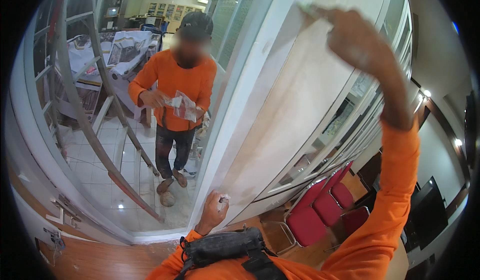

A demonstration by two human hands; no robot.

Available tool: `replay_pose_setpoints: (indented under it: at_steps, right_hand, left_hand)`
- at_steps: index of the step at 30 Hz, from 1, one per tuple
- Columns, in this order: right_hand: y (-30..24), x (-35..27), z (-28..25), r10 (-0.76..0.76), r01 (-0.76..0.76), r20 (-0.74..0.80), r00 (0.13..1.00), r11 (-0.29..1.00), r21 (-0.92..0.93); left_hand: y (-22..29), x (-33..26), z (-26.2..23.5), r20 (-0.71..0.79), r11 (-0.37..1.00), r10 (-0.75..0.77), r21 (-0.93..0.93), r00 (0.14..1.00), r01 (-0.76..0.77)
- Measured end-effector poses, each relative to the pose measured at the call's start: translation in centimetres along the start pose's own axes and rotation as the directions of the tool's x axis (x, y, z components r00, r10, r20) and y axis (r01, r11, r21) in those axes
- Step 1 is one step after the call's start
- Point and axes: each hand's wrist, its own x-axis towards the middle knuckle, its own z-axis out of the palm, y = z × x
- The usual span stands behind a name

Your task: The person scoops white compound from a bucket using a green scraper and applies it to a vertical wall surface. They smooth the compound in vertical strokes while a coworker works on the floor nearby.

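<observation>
My right hand is raised high against a white wall panel. It is closed on a thin pale tool whose tip touches the panel; the tool is blurred and I cannot tell its kind. My left hand is low, by the bottom of the panel's metal frame, gripping a small crumpled white piece. Both forearms wear orange sleeves. A black bag hangs at my chest.
Behind the glass, a person in an orange shirt stands on white tiles holding a clear plastic bag. A leaning ladder is at the left. Red chairs stand on the wooden floor at the lower right.
</observation>
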Motion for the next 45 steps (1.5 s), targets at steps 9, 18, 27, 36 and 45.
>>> replay_pose_setpoints:
  at_steps: [9,18,27,36,45]
  right_hand:
    - [4.1,2.6,-2.9,0.114,-0.108,0.043,0.993,0.988,-0.115]
    - [1.6,4.6,-2.8,0.017,0.031,0.287,0.958,0.987,-0.159]
    - [-1.2,-2.6,-3.1,0.242,-0.241,-0.015,0.970,0.970,0.035]
    - [-2.2,-3.2,5.6,0.245,-0.257,-0.108,0.964,0.959,-0.122]
    - [10.6,4.7,-3.3,0.161,-0.159,0.002,0.987,0.978,-0.131]
  left_hand:
    - [1.3,0.3,-1.0,0.034,0.996,0.086,-0.008,0.996,-0.085]
    - [0.8,-0.8,-1.9,-0.002,0.996,-0.083,-0.045,0.997,0.083]
    - [1.7,-0.6,-1.7,0.061,1.000,0.014,-0.022,0.998,-0.013]
    - [1.6,-1.3,-2.2,0.021,0.994,-0.085,-0.073,0.996,0.087]
    - [2.8,0.2,-1.2,0.078,0.997,0.079,-0.033,0.994,-0.077]
